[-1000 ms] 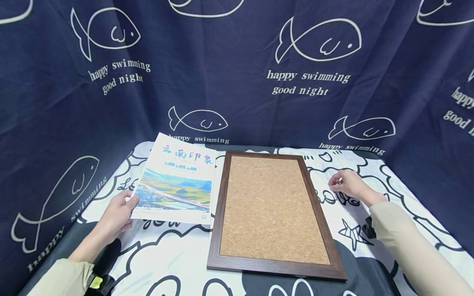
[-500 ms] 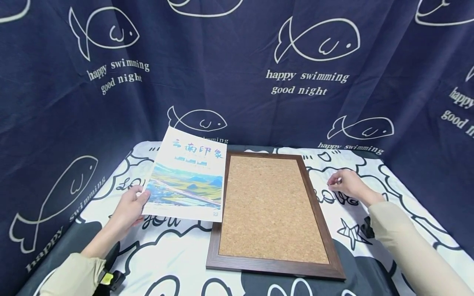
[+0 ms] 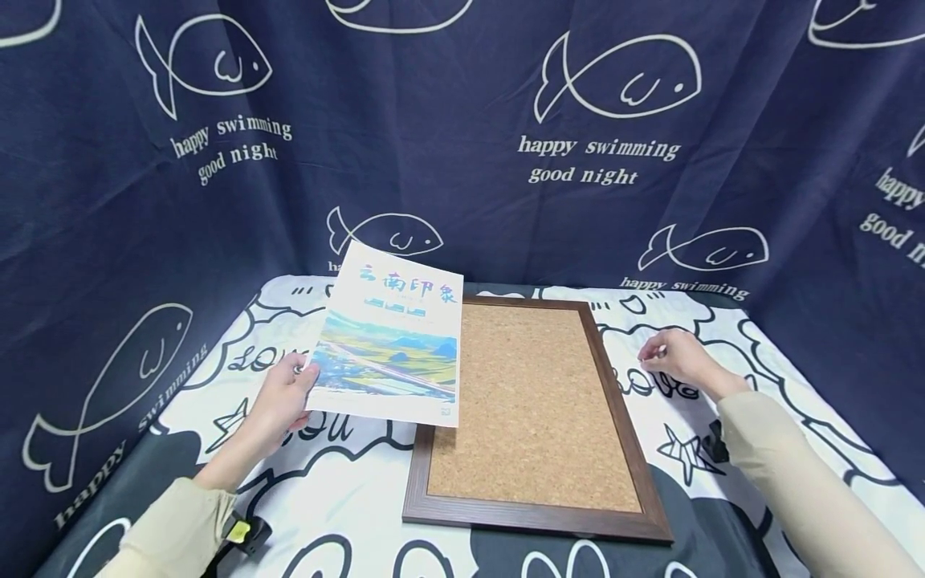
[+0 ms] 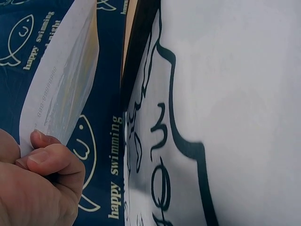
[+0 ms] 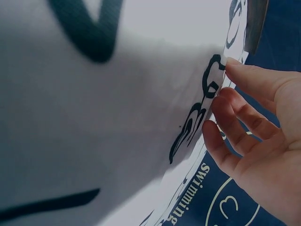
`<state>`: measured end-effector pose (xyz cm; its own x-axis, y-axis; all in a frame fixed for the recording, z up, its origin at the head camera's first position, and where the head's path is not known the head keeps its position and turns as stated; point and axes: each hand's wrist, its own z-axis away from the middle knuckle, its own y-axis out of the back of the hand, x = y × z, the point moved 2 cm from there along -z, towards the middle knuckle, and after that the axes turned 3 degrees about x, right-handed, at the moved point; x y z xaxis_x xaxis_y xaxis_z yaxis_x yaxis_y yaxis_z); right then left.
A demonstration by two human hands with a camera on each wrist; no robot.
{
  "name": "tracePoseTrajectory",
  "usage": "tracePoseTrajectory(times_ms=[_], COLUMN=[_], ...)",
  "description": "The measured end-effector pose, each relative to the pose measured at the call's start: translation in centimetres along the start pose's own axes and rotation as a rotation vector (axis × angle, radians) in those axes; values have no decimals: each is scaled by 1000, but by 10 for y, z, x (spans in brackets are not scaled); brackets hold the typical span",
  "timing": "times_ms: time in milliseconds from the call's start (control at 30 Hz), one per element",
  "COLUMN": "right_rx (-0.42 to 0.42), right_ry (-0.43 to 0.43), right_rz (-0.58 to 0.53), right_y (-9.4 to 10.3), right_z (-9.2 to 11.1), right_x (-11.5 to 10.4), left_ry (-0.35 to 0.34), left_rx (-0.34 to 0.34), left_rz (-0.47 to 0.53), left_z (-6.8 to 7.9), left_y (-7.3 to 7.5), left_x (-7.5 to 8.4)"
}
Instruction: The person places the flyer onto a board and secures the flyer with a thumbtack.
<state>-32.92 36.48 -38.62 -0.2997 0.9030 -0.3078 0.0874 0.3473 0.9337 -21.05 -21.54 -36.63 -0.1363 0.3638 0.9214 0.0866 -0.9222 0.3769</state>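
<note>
In the head view my left hand (image 3: pixel 278 401) pinches a printed poster sheet (image 3: pixel 390 345) by its lower left edge. The sheet is white, with coloured lettering above a landscape picture. It is raised and tilted, and its right part overlaps the left side of a cork board (image 3: pixel 535 417) in a dark brown frame. In the left wrist view the thumb and fingers (image 4: pixel 47 157) grip the bent edge of the poster sheet (image 4: pixel 61 80). My right hand (image 3: pixel 679 359) is to the right of the board. The right wrist view shows its fingers (image 5: pixel 230 125) loosely bent, thumb apart, with nothing between them.
A white and black patterned cloth (image 3: pixel 347 498) covers the table under the board. Behind and at both sides hangs a dark blue curtain (image 3: pixel 462 144) with fish drawings. A black wrist device (image 3: pixel 249 534) sits at the left sleeve.
My left hand has moved to the right and slightly up with the poster sheet, which now reaches over the board's left side. The right hand and the board have stayed in place.
</note>
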Motion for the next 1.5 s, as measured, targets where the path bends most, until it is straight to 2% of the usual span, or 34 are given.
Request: tracePoseTrajectory(times_ms=[333,733,967,1233,1500], right_rx=[2,22,28,26,24], right_ry=[-5,22,-5,2,-7], right_rz=[8,-2,-11,-4,-14], right_y=[0,-1,-2,0,0], right_z=[-3,-2,-2,-1,1], right_x=[1,1,0,-1,1], left_ry=[3,13,0,2,-7], left_rx=[-3,-10,-19,-17,-23], left_rz=[20,42,74,113,93], left_z=[-2,5,7,9,10], left_y=[-16,-42,-56,-71,-87], left_x=[8,20,26,29,33])
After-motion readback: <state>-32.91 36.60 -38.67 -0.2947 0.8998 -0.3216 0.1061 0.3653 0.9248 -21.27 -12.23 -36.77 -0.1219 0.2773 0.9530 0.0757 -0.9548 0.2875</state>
